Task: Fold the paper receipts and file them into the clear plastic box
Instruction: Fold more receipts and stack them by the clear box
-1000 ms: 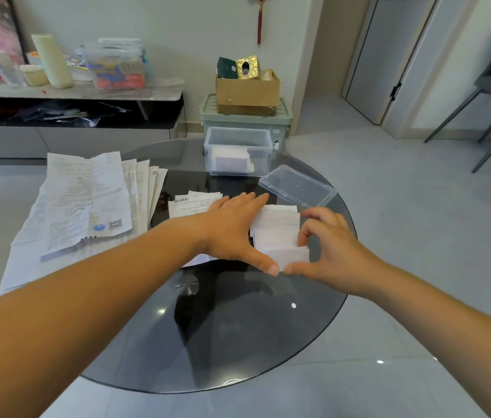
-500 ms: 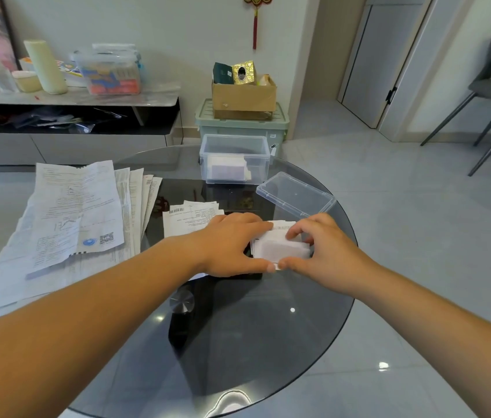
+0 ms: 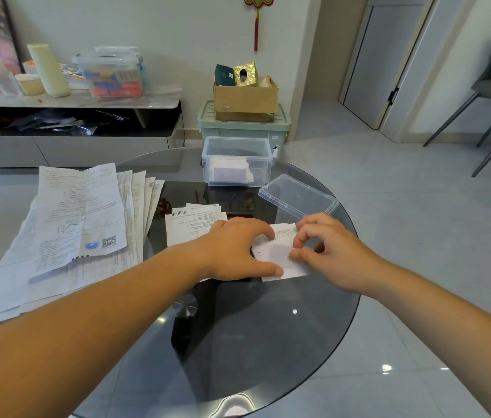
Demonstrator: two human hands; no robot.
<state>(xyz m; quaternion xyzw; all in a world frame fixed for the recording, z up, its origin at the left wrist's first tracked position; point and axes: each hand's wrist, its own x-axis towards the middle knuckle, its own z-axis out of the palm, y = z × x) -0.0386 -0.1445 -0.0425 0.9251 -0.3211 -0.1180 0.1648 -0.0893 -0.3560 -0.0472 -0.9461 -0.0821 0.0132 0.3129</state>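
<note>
- Right hand (image 3: 331, 251) has drawn back toward 3 o'clock since half a second ago, baring more of the folded receipt (image 3: 278, 256).
- Its thumb and curled forefinger pinch that receipt's right edge. The left hand (image 3: 238, 248) presses it down with fingers laid flat, at 1 o'clock on the glass table (image 3: 253, 342).
- Thin, limp paper that likely slides on glass; best taken by the creased edge.
- Unfolded receipts (image 3: 191, 226) lie at 11 o'clock.
- Lid (image 3: 297, 196) sits farther off at 1 o'clock; the clear plastic box (image 3: 238, 140) stands open at 12.
</note>
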